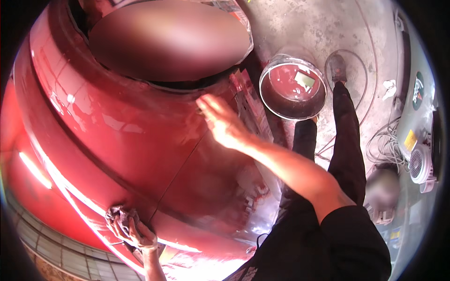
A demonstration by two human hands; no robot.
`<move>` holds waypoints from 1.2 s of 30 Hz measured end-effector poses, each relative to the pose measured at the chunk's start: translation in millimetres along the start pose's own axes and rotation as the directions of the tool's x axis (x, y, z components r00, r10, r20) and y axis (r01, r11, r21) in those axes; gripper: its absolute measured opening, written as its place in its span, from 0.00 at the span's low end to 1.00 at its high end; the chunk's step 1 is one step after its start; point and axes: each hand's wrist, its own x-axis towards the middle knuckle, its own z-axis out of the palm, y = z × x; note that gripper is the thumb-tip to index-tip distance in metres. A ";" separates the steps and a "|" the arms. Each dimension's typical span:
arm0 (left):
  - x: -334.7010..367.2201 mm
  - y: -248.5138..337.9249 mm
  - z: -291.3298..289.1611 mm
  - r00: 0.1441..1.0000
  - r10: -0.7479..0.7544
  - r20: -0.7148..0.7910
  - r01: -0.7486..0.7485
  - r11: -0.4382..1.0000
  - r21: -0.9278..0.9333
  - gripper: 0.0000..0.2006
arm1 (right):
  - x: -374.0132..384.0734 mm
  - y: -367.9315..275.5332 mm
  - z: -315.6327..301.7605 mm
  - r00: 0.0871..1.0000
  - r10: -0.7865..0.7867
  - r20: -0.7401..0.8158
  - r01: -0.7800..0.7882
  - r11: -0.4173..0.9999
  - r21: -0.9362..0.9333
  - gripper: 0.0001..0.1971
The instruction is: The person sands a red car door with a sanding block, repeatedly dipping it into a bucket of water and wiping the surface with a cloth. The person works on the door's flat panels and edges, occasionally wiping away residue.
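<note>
A glossy red car body panel point(140, 145) curves through the left and middle of the view, with a thin dark seam running down it. My right hand point(220, 122) lies on the panel just below the rim of a large round opening, its fingers stretched out and close together. The side under those fingers is hidden. At the lower left, my left hand point(137, 233) grips a dark, crumpled wet cloth point(121, 218) against the panel's lower edge. Wet streaks and dull patches mark the red surface.
A bucket point(266, 96) of reddish water stands on the concrete floor point(309, 23), with a pale yellow-green piece point(304, 79) in it. My legs point(346, 136) are beside it. A thin hose point(365, 89) loops over the floor. A grey-green machine point(417, 70) and coiled cables point(386, 140) are at right.
</note>
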 end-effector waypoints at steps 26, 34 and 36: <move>10.3 0.2 -3.3 0.986 0.079 0.145 -0.094 0.991 0.095 0.19 | -10.5 83.9 10.0 0.990 0.047 -0.135 -0.046 0.999 0.009 0.24; 8.8 1.2 -3.5 0.989 0.078 0.122 -0.086 0.994 0.066 0.14 | -13.8 136.4 7.1 0.989 0.137 -0.060 -0.142 0.986 -0.092 0.22; 2.8 1.0 -4.4 0.989 0.068 0.128 -0.078 0.994 0.077 0.14 | -17.7 116.1 15.6 0.965 0.258 -0.041 -0.255 0.965 0.056 0.23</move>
